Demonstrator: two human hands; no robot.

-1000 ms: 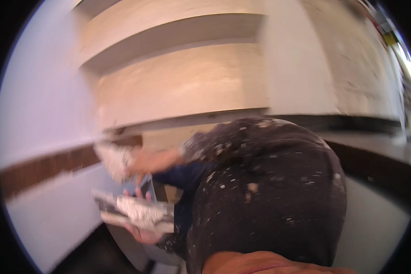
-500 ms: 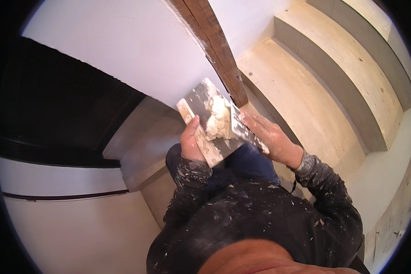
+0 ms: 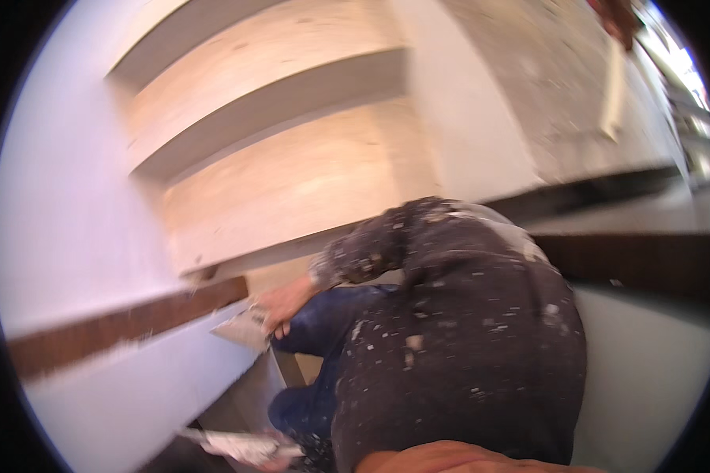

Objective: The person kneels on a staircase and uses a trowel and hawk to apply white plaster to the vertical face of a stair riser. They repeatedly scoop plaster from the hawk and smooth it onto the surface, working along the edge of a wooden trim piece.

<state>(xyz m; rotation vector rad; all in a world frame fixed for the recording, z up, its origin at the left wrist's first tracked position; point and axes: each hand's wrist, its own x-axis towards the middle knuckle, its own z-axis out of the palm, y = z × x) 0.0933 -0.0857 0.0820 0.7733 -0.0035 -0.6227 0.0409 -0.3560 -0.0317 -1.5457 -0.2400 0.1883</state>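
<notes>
My right hand [image 3: 284,303] grips a flat metal spreading blade [image 3: 244,327], held against the white wall strip [image 3: 134,402] just under the brown wooden beam [image 3: 95,336]. Lower down, my left hand [image 3: 272,457] holds a board [image 3: 217,440] with white plaster on it, blurred and partly hidden by my body. My paint-spattered dark sleeve and blue trouser legs lie beside the tools.
Curved pale steps [image 3: 276,173] rise ahead, between a white side wall [image 3: 63,181] and a plastered surface at the right. A reddish object with a pale stick [image 3: 614,94] is at the upper right. A dark gap [image 3: 173,457] shows at lower left.
The view has swung back toward the steps from the hands' close-up. My right hand and blade have left the board for the wall strip. My left hand and board have dropped lower.
</notes>
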